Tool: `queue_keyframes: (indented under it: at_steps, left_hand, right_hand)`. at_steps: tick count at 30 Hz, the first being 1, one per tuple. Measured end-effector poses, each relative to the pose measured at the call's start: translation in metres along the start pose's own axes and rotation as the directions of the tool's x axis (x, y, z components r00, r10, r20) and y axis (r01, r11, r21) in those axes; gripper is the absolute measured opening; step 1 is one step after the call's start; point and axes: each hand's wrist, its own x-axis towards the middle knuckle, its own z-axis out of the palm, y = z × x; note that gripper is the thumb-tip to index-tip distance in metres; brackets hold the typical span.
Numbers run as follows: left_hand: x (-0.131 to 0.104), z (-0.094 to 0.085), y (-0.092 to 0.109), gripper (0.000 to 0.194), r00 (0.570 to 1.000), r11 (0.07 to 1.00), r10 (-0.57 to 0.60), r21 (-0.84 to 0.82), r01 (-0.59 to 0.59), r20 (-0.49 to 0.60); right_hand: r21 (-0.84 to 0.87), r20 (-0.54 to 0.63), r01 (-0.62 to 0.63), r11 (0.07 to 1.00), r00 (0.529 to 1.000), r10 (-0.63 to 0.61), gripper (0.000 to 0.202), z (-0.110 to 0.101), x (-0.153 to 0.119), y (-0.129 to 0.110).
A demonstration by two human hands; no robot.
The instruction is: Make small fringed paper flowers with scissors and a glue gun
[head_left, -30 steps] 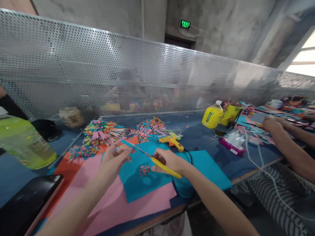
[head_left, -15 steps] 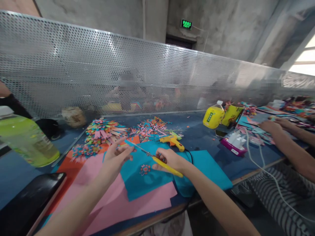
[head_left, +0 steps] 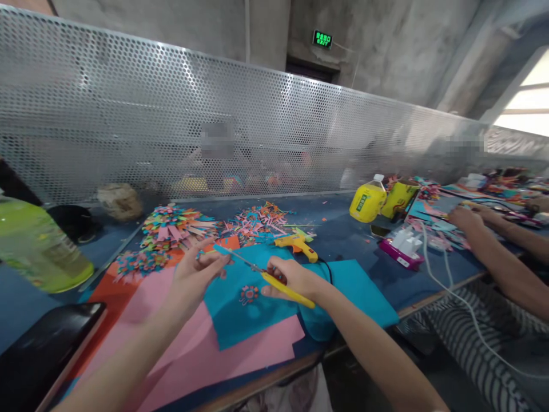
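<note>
My left hand is closed, thumb and fingers pinching a small light-blue strip. My right hand grips a pair of scissors by the yellow handles. The metal blades point left and reach up to the strip by my left fingertips; whether they touch it I cannot tell. Below the scissors, a small pink, orange and blue curled flower lies on a blue sheet. A pink sheet spreads beneath, with an orange sheet showing at its left.
Beyond my hands lie a yellow glue gun, loose cut strips and a pile of fringed pieces. A green bottle and a black phone-like object flank the left. Rightward are a yellow jug, purple-edged tray and a co-worker's hands.
The whole view has shifted slightly, so everything appears a little further left. Both hands keep nearly the same pose around the strip and scissors.
</note>
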Motion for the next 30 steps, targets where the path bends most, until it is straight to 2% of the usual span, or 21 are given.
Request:
queue_keyframes:
  at_steps: [9, 20, 26, 30]
  left_hand:
    - [0.0002, -0.0016, -0.0023, 0.069, 1.0, 1.0, -0.021, 0.018, 0.021, 0.013]
    - [0.0002, -0.0023, -0.0064, 0.063, 0.998, 1.0, 0.013, 0.026, -0.015, 0.06]
    - [-0.0026, -0.0002, -0.0021, 0.064, 0.998, 0.999, -0.045, 0.011, 0.044, 0.042]
    - [-0.003, 0.0, -0.0044, 0.066, 0.995, 0.998, -0.062, -0.013, 0.063, 0.082]
  right_hand:
    - [-0.019, -0.002, 0.006, 1.0, 1.0, -0.006, 0.042, -0.0008, -0.0013, 0.0003]
    - [-0.037, -0.007, 0.017, 0.999, 1.0, -0.018, 0.039, -0.0004, -0.0027, -0.0025]
    - [-0.016, 0.005, 0.005, 1.0, 1.0, -0.005, 0.041, 0.0006, -0.0014, 0.001]
    - [-0.033, 0.012, 0.032, 0.999, 0.999, -0.032, 0.041, 0.0009, -0.002, -0.0003]
